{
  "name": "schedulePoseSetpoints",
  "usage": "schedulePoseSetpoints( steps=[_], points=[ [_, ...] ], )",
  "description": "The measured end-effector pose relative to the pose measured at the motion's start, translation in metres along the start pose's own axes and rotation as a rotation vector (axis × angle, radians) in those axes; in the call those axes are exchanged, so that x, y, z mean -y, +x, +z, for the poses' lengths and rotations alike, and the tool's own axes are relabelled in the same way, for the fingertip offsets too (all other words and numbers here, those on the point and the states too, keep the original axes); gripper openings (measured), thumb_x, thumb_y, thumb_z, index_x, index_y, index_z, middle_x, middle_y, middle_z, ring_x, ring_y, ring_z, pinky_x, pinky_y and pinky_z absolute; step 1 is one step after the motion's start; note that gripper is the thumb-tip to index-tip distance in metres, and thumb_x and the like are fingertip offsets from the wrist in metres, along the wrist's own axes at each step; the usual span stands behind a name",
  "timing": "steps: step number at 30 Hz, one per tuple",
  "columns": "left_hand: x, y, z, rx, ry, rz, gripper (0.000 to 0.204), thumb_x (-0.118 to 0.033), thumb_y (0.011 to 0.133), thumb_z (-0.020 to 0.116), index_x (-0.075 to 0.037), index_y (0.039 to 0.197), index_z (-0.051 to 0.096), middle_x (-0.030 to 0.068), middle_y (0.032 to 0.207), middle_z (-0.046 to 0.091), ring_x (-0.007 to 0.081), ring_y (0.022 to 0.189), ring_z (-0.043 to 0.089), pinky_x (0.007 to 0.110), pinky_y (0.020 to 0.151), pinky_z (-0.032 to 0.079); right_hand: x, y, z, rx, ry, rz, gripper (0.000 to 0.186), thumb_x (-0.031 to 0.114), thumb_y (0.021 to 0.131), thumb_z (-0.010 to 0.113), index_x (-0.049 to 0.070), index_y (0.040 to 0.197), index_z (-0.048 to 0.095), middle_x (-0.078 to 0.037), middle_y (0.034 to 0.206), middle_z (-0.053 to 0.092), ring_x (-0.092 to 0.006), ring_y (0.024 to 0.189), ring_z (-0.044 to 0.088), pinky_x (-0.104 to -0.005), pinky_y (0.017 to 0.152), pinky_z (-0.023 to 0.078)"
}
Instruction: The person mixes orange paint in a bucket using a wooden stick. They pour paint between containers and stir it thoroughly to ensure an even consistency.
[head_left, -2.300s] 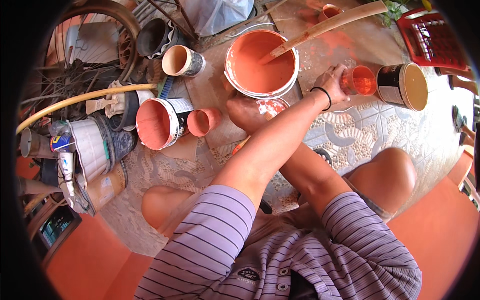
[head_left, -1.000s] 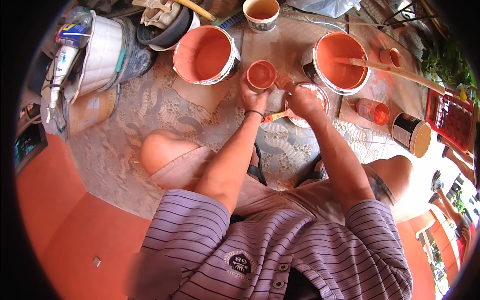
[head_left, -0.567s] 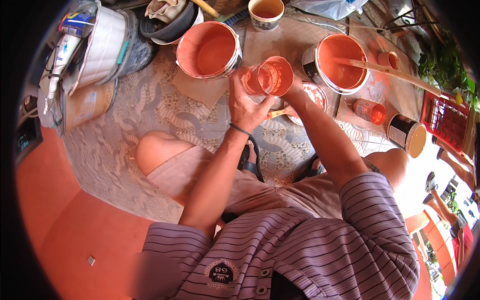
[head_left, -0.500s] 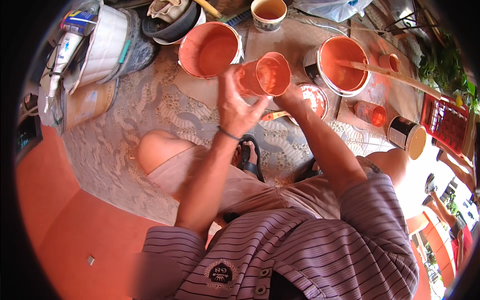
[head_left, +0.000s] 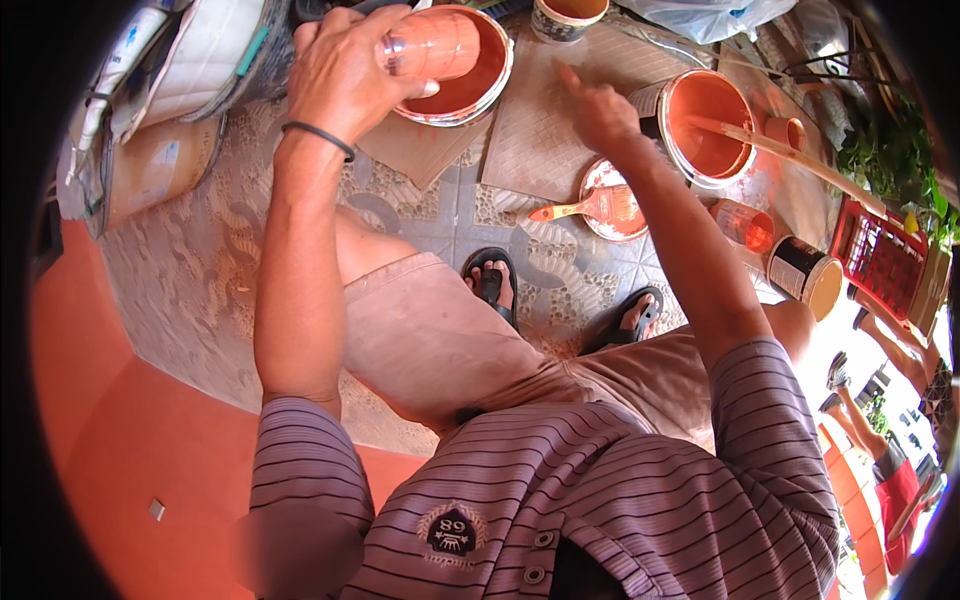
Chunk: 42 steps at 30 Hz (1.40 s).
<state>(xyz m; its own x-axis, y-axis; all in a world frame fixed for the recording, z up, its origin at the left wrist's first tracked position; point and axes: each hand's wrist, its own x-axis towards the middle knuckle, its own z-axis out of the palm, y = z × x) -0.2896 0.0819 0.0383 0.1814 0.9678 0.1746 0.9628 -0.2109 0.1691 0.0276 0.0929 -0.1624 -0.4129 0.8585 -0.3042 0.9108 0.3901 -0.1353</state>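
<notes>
My left hand [head_left: 345,75] is wrapped round an orange paint-coated cup [head_left: 435,45]. The cup lies tipped on its side above the mouth of the left paint bucket [head_left: 492,100], whose inside is coated orange. Its opening is not clearly visible. Away from the cup, my right hand [head_left: 605,118] hovers over the cardboard, beside the right paint bucket [head_left: 705,125]. Its index finger is stretched out and nothing shows in it. A wooden stick [head_left: 790,158] leans out of the right bucket. Below that hand, a paintbrush [head_left: 575,209] rests across a paint-smeared round lid [head_left: 625,232].
Cardboard [head_left: 525,120] covers part of the patterned tiles. At the right stand a small orange-stained tub [head_left: 742,226], a black-labelled can [head_left: 803,272] and a red crate [head_left: 880,255]. Another can [head_left: 568,18] is at the top, with stacked buckets [head_left: 165,165] at the left. Another person [head_left: 890,490] is far right.
My left hand has carried the cup up and left to the left bucket and tipped it. My right hand has come off the cup and moved up, uncovering the brush and lid.
</notes>
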Motion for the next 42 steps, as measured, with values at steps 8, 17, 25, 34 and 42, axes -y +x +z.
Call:
schedulePoseSetpoints(
  steps=[8, 17, 25, 34, 42],
  points=[
    [-0.007, 0.010, -0.008, 0.157, -0.037, -0.173, 0.075, -0.024, 0.060, 0.102, -0.012, 0.128, 0.074, 0.0172, 0.121, 0.066, 0.0418, 0.115, 0.064, 0.052, 0.100, 0.053, 0.067, -0.089, 0.014, 0.409, -0.143, -0.241, 0.030, 0.007, 0.096, 0.065, -0.002, 0.122, 0.077, -0.029, 0.119, 0.070, -0.0410, 0.106, 0.078, -0.0462, 0.085, 0.067],
    [-0.014, 0.018, -0.014, 0.087, -0.093, -0.183, 0.064, -0.025, 0.064, 0.100, -0.013, 0.119, 0.070, 0.0211, 0.123, 0.066, 0.0468, 0.117, 0.064, 0.055, 0.099, 0.054, 0.040, 0.001, -0.036, 0.431, -0.266, -0.449, 0.018, 0.017, 0.093, 0.069, 0.012, 0.102, 0.084, -0.012, 0.105, 0.082, -0.0338, 0.099, 0.080, -0.0535, 0.075, 0.064],
    [-0.015, 0.009, -0.025, 0.034, -0.138, -0.239, 0.061, -0.026, 0.065, 0.100, -0.012, 0.116, 0.069, 0.0204, 0.125, 0.066, 0.0464, 0.118, 0.064, 0.054, 0.100, 0.055, 0.010, 0.085, -0.053, 0.377, -0.459, -0.255, 0.040, 0.039, 0.102, 0.059, 0.008, 0.097, 0.084, -0.015, 0.103, 0.082, -0.0346, 0.099, 0.080, -0.0530, 0.078, 0.064],
    [-0.013, 0.015, -0.026, 0.016, -0.223, -0.235, 0.058, -0.025, 0.068, 0.098, -0.011, 0.116, 0.069, 0.0215, 0.129, 0.066, 0.0468, 0.121, 0.064, 0.055, 0.102, 0.054, 0.057, -0.020, -0.004, 0.229, -0.284, -0.145, 0.021, 0.015, 0.099, 0.066, 0.007, 0.111, 0.081, -0.015, 0.107, 0.081, -0.0311, 0.104, 0.080, -0.0440, 0.084, 0.066],
    [-0.016, 0.023, -0.026, 0.078, -0.263, -0.276, 0.056, -0.024, 0.070, 0.096, -0.011, 0.118, 0.069, 0.0236, 0.126, 0.068, 0.0477, 0.121, 0.064, 0.055, 0.101, 0.055, 0.027, -0.013, -0.008, 0.208, -0.144, 0.016, 0.027, 0.022, 0.104, 0.056, 0.010, 0.121, 0.073, -0.021, 0.098, 0.079, -0.0384, 0.092, 0.081, -0.0539, 0.075, 0.064]
  ],
)
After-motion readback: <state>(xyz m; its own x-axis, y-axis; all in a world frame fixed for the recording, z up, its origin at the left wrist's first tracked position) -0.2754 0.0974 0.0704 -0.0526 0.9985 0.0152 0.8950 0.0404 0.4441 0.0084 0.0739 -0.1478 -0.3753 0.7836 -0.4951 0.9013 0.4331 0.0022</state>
